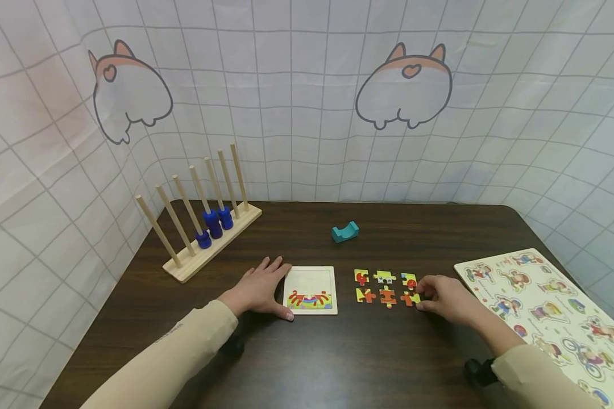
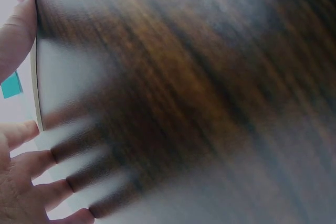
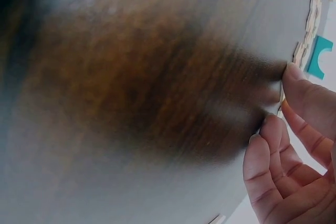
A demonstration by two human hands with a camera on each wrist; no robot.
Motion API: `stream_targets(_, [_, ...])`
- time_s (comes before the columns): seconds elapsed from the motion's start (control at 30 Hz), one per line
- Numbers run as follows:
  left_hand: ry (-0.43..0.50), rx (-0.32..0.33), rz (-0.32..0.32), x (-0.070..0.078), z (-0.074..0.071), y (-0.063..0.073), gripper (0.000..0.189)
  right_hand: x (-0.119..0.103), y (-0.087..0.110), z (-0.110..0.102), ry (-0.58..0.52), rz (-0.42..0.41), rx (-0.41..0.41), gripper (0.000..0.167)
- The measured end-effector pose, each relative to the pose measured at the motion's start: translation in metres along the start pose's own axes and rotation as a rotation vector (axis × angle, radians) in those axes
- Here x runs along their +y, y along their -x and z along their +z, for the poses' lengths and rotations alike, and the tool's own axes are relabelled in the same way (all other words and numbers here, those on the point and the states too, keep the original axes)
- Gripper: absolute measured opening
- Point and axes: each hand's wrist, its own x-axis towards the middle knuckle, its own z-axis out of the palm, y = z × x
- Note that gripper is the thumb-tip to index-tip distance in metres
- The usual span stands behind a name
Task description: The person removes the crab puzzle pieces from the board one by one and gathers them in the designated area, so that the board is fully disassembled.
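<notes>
A square wooden puzzle tray (image 1: 310, 276) lies on the table, with a red, yellow and green picture strip filling its lower part. My left hand (image 1: 260, 288) is spread beside it, fingers extended, thumb and index finger touching its left side. To the right of the tray, several loose jigsaw pieces (image 1: 387, 296) lie flat in two rows. At the right end of the lower row, my right hand (image 1: 447, 298) pinches a red and yellow puzzle piece (image 1: 410, 298) by its edges between thumb and index finger. In the right wrist view the other fingers (image 3: 257, 163) curl down to the tabletop.
A wooden base with upright pegs (image 1: 212, 244) stands at the left, blue rings on some. A teal curved block (image 1: 345, 232) sits behind the tray. On the right lies a large picture board (image 1: 529, 270), partly behind the right forearm. A white grid-patterned curtain (image 1: 307, 113) hangs behind the table.
</notes>
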Motion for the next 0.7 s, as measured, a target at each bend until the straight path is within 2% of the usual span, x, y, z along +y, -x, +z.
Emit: stream_targets(0.7, [0.005,-0.001,-0.002,-0.0009,0.0009,0.0002,0.113,0.0004,-0.0001,-0.0012,0.004,0.002,-0.008,0.026])
